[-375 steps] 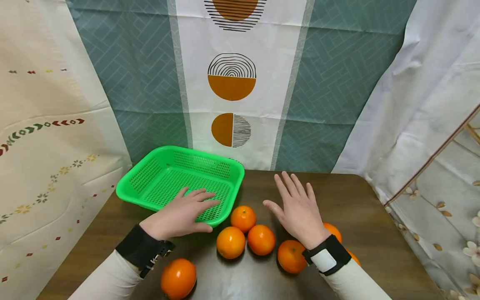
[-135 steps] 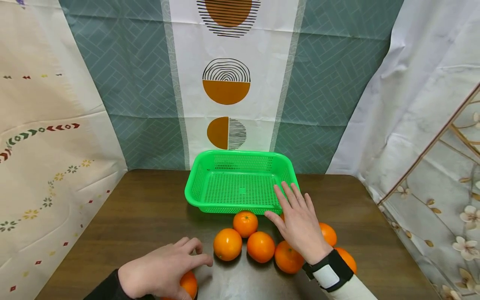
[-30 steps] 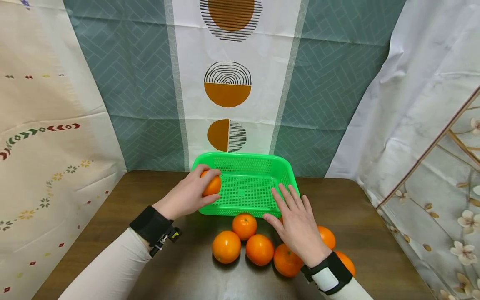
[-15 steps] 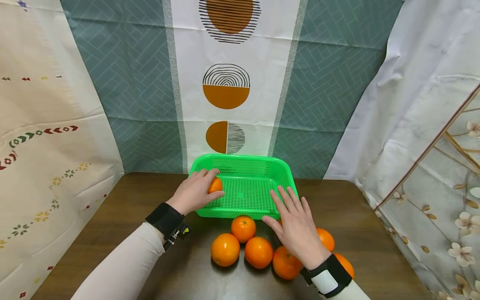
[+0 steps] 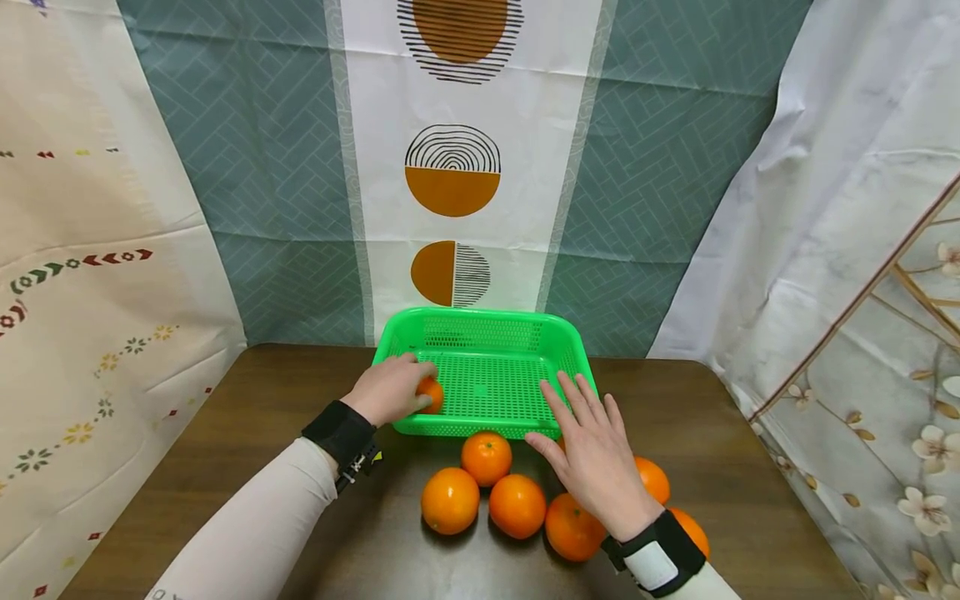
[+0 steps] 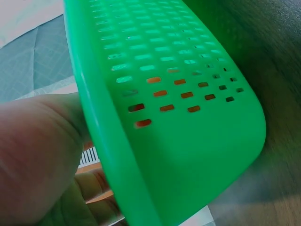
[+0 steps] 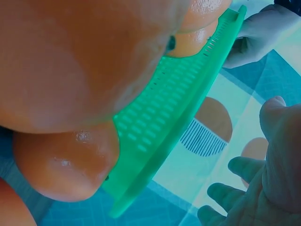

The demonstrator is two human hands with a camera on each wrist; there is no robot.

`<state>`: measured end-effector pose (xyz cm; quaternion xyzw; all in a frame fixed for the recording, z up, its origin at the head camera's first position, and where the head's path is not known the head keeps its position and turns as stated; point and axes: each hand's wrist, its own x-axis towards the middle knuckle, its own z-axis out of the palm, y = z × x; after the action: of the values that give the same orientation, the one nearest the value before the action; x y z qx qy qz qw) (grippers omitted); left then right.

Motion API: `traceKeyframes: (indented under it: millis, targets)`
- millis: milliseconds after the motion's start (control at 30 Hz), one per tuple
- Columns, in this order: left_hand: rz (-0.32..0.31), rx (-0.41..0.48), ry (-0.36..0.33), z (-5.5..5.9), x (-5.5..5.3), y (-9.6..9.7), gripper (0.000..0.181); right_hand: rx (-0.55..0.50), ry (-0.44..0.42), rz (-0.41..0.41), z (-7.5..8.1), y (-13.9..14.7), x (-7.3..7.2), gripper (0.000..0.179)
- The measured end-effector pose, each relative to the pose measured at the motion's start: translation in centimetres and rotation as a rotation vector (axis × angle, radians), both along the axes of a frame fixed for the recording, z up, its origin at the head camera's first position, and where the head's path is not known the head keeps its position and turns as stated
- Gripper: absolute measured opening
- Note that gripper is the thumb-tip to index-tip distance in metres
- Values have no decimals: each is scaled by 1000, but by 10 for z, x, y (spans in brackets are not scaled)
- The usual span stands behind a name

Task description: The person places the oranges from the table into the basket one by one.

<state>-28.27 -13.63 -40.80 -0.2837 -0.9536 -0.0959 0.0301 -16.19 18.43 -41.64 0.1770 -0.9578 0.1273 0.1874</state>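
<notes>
My left hand [image 5: 390, 387] grips an orange [image 5: 431, 394] low inside the left front corner of the green plastic basket [image 5: 487, 315]. Fingers and palm cover much of that fruit. In the left wrist view, bits of orange colour show through the slots of the basket wall [image 6: 197, 150], and the hand [image 6: 37, 155] reaches over the rim. My right hand [image 5: 588, 442], fingers straight and spread, hovers palm down over oranges at the basket's front right. The right wrist view shows that hand [image 7: 287, 169] holding nothing, beside large close-up oranges [image 7: 66, 160].
Three oranges cluster before the basket: one at the back [image 5: 487, 458], one at left [image 5: 450, 501], one at right [image 5: 517, 506]. More lie under and beside the right forearm, including a front one [image 5: 574, 527]. Patterned cloth [image 5: 465, 100] hangs behind the brown table [image 5: 225, 450].
The basket went from the back left to the middle. My left hand took the orange from the near left, carried it to the basket and lowered it inside. The right hand stayed nearly still.
</notes>
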Motion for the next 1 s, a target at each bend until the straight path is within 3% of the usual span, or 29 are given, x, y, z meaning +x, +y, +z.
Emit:
traceKeyframes:
  millis: [800,1000]
  targets:
    - [-4,0,31,-1,0,0,28,-9,4,4,-2,0,-1,76]
    - [10,-11,92,3,6,2,33,-8,2,11,-3,1,-1,77]
